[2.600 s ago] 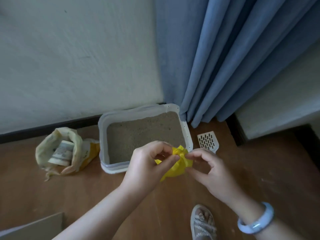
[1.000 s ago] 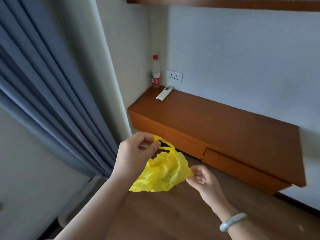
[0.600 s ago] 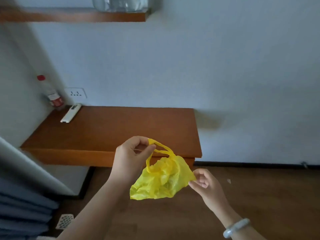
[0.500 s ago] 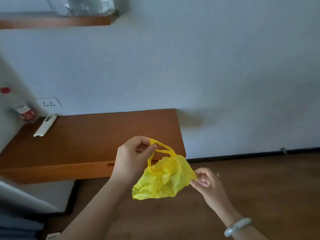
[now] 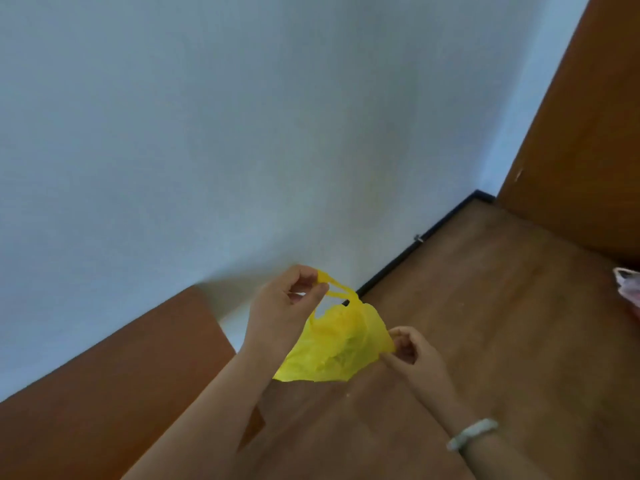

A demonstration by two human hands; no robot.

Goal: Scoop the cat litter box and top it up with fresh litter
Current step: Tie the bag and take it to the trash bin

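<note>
While the left hand (image 5: 287, 308) pinches a handle loop of the yellow plastic bag (image 5: 341, 344) between thumb and curled fingers, the right hand (image 5: 410, 351) nips the bag's right edge. Both grips are closed on the thin film. The bag hangs between the two hands in mid-air, crumpled and only partly spread. I cannot tell whether its mouth is open.

A pale bracelet (image 5: 472, 434) sits on the right wrist. Below the hands lies the wooden floor (image 5: 485, 306). A plain wall (image 5: 207, 133) runs behind, with a dark skirting board (image 5: 412, 249) at its foot. A brown cabinet top (image 5: 104, 375) shows at near left and a tall brown panel (image 5: 588, 133) at far right. Something pinkish (image 5: 628, 287) pokes in at the right edge, too cut off to name.

Over the last few seconds the bag has gone from a tight wad to this loosened shape. Meanwhile the view has swung right, away from the corner with the curtain. The litter box, the scoop and the litter sack seen there have dropped out of frame, so none of the task's own things is visible now.

My reading is that the person is still preparing a waste bag. Scooping has not begun, and they will need to turn back to the box with the bag opened.
</note>
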